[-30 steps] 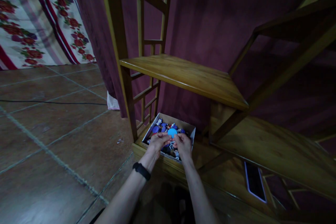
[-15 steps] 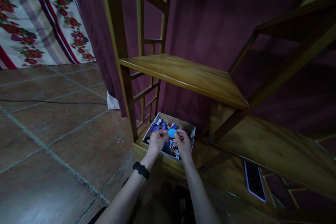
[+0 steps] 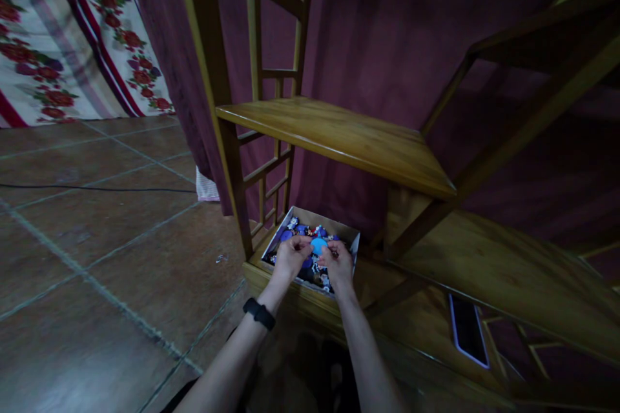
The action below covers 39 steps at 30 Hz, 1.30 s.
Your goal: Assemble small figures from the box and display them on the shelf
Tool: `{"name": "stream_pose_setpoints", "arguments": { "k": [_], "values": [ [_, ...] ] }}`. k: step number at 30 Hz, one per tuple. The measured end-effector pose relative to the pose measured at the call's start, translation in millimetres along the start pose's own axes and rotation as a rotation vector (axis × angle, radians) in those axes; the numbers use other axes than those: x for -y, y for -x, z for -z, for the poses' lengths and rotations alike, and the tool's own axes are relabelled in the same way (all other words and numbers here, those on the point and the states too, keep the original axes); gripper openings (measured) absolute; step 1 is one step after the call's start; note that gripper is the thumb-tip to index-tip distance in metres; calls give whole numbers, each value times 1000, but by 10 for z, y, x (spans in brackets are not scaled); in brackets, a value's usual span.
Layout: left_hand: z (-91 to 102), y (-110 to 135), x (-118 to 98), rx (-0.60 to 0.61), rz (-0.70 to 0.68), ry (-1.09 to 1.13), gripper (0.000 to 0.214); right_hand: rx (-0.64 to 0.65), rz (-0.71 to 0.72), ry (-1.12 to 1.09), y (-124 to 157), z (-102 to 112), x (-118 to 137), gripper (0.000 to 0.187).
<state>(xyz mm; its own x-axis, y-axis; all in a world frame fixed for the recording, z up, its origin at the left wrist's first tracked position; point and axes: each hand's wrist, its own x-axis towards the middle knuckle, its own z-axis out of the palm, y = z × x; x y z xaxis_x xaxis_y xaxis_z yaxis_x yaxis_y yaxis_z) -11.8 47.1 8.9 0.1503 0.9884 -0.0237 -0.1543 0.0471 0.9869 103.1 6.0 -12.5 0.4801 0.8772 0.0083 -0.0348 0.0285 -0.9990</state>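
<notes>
Over an open cardboard box [image 3: 356, 246], both hands hold a light blue round disc [image 3: 318, 246] between their fingertips. My left hand [image 3: 292, 256] pinches its left edge, with a black band on that wrist. My right hand [image 3: 339, 263] grips the right edge, fingers curled. A small light blue piece rises behind the disc; whether it is joined to it I cannot tell. Several small figurines [image 3: 293, 222] and purple round pieces [image 3: 287, 235] fill the box, partly hidden under my hands.
The box stands on the low level of a wooden shelf unit, beneath a wooden shelf [image 3: 334, 135]. A phone [image 3: 469, 330] lies on the low level at right. A dark curtain [image 3: 368, 64] hangs behind. A black cable [image 3: 97, 188] crosses the tiled floor [image 3: 121, 239] at left.
Both hands keep their pinch on the disc, which has tilted slightly. The small light blue piece behind it now shows. The view has shifted a little.
</notes>
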Motion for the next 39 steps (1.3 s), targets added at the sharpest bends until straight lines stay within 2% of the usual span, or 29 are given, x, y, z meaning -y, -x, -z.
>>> {"name": "stream_pose_setpoints", "arguments": {
  "k": [5,9,15,19,24,28,32,36,39],
  "values": [
    [-13,44,-21,31,155,118,29,15,-3,-72,24,-31,51,23],
    [-10,73,-30,1,178,126,30,43,-13,-83,40,-38,86,22],
    [-5,32,-6,18,66,120,27,56,-1,-97,37,-43,92,20],
    [4,26,-11,20,-61,15,20,50,-3,-155,21,-56,90,21],
    [20,64,-42,-38,-160,-137,8,84,-111,-461,50,-40,196,19],
    [10,102,-102,-19,-228,-201,3,98,-179,-615,71,-13,267,15],
    [5,132,-151,6,-253,-238,2,71,-195,-692,68,4,248,12],
    [19,114,-107,32,-305,-300,6,79,-196,-703,52,25,205,11],
    [16,63,-33,18,-277,-202,11,90,-203,-722,45,29,193,10]
  ]
}}
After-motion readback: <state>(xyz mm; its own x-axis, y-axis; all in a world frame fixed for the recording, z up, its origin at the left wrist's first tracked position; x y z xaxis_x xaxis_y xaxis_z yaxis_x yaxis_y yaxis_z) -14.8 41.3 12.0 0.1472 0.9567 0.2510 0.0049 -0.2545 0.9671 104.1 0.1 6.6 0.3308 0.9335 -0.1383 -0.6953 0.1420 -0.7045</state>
